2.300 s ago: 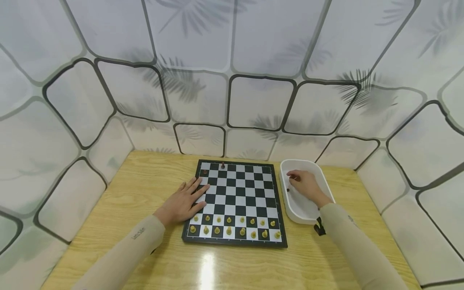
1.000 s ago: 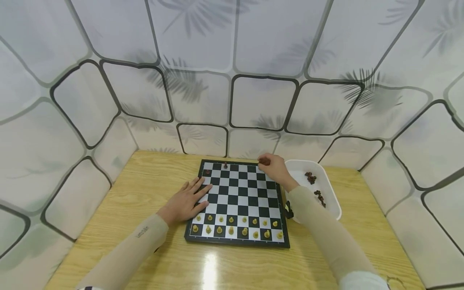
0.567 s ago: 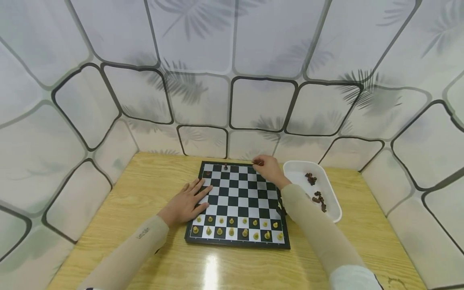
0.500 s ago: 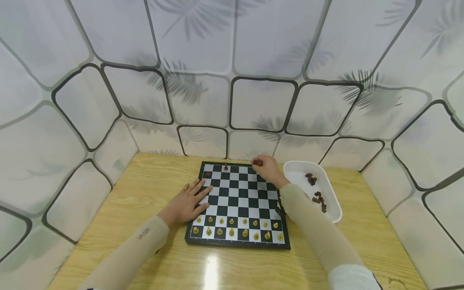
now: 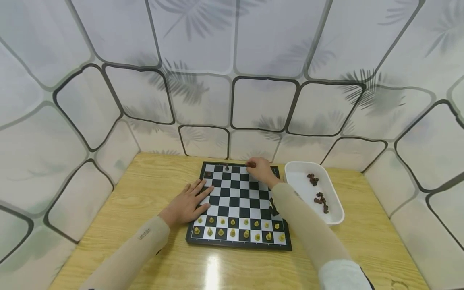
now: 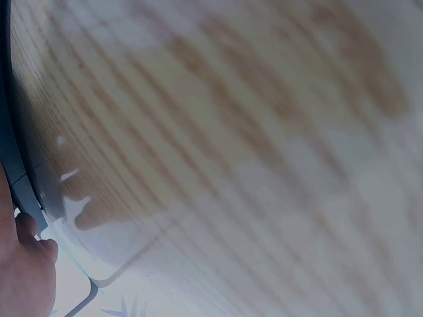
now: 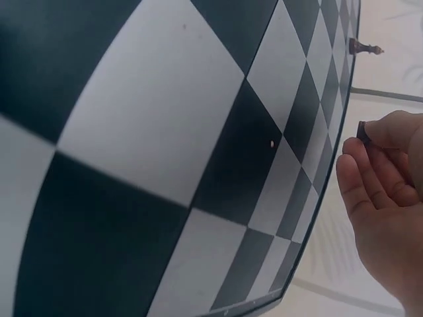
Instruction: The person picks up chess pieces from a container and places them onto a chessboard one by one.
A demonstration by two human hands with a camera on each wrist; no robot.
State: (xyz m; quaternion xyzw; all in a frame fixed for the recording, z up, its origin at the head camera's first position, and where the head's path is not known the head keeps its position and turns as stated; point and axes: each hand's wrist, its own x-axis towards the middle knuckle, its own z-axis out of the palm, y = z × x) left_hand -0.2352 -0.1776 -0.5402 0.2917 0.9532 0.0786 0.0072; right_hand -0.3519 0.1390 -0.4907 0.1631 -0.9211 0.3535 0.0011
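In the head view, my left hand rests with spread, straight fingers on the left edge of the black-and-white chessboard. Over the board's far edge, right of the middle, my right hand pinches a dark brown chess piece between thumb and fingers; most of it is hidden. A tall dark chess piece stands on the far row, and a short dark pawn is at the far left corner area. Yellow chess pieces stand in two rows along the near side.
A white tray sits right of the board, holding two small heaps of dark chess pieces. The wooden table ends at a patterned curtain-like backdrop on the far side.
My right hand has moved from inside the tray to above the board's far edge, then further left, with the dark chess piece in its fingers. The left hand stays in place.
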